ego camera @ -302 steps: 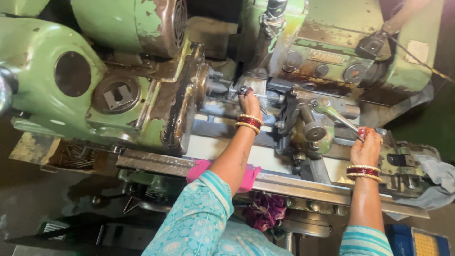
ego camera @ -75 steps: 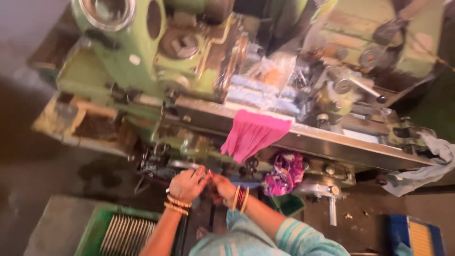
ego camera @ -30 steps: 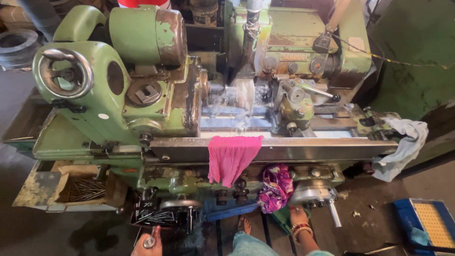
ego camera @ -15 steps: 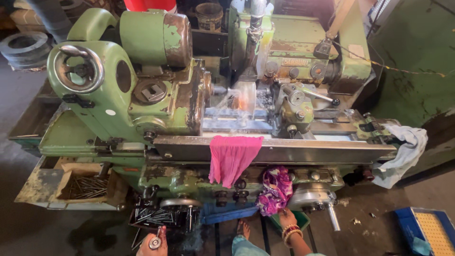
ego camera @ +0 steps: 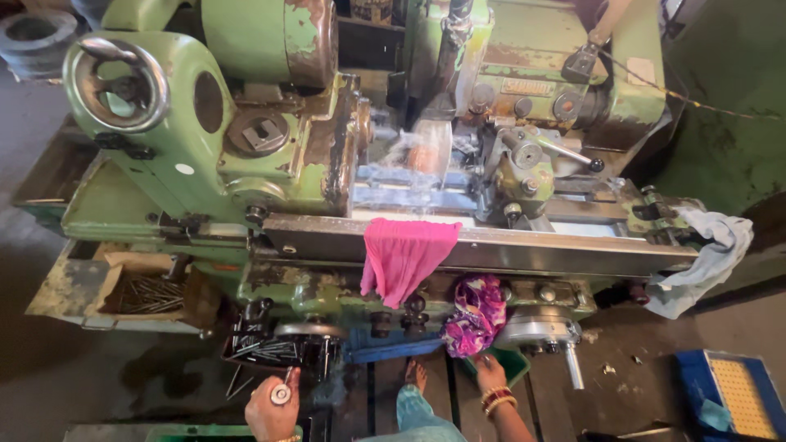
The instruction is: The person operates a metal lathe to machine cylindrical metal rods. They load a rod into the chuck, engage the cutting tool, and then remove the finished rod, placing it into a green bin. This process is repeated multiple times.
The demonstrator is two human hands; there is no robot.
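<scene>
Your left hand [ego camera: 273, 407] is clenching a short metal pin [ego camera: 282, 394], end-on toward you with its long axis running up toward the green machine [ego camera: 246, 164], below the machine's front handwheel [ego camera: 304, 331]. Your right hand [ego camera: 490, 375] is reaching with loose fingers toward the green bin [ego camera: 516, 366] under the purple cloth [ego camera: 475, 313], gripping nothing I can tell; the left hand is nearer the pin.

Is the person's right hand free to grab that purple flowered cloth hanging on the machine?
Probably yes: the right hand is low, just under the purple flowered cloth, with nothing between them. It looks empty, though I cannot see its fingers clearly.
</scene>
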